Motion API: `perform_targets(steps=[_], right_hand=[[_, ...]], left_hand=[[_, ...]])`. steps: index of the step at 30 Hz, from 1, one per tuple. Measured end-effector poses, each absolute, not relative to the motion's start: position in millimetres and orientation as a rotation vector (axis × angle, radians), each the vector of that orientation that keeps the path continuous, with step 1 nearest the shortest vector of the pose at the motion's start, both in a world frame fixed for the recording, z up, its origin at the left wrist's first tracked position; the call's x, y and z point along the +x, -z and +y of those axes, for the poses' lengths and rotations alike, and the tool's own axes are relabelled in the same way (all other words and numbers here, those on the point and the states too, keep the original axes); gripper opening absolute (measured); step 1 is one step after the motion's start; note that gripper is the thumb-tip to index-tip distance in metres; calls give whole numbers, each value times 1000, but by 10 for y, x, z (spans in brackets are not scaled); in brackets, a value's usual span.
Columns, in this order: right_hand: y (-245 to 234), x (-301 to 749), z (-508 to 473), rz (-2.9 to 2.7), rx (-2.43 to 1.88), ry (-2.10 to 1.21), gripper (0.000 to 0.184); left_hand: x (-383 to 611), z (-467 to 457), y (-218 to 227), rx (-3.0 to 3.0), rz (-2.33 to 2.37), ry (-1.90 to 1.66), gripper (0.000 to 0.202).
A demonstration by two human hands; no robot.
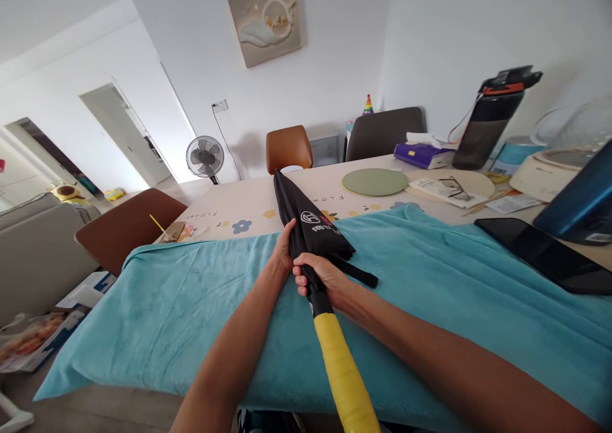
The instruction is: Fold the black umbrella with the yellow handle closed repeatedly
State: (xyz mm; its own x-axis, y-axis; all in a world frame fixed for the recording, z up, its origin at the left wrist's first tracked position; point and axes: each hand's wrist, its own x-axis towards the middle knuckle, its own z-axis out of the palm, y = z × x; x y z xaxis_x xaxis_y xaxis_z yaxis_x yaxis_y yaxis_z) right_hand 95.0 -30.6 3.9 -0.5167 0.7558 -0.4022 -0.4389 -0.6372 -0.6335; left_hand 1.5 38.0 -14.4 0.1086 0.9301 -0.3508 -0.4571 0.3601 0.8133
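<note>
A black umbrella (299,213) with a white round logo and a yellow wrapped handle (345,369) lies lengthwise before me. Its tip points away over the table, and the handle comes back toward my body. My left hand (285,247) is closed against the left side of the folded canopy. Just nearer to me, my right hand (321,277) has its fingers wrapped round the lower canopy above the handle. Loose canopy fabric flares out to the right, and a black strap (356,272) trails from it onto the turquoise cloth (201,305).
At right are a black phone (549,251), a blue bottle (581,197), a dark water bottle (495,117), eyeglasses (455,189) and a green round mat (375,182). Brown chairs (129,226) stand round the table; a fan (204,157) is behind it.
</note>
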Motion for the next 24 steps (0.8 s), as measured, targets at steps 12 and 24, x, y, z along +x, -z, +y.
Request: perform_targets(steps=[12, 24], right_hand=[[40, 922, -263, -823, -1222, -1893, 14], [142, 955, -237, -873, -1160, -1942, 13]], left_hand=[[-43, 605, 333, 1698, 1749, -1242, 38], [-139, 646, 387, 1692, 1583, -1064, 41]])
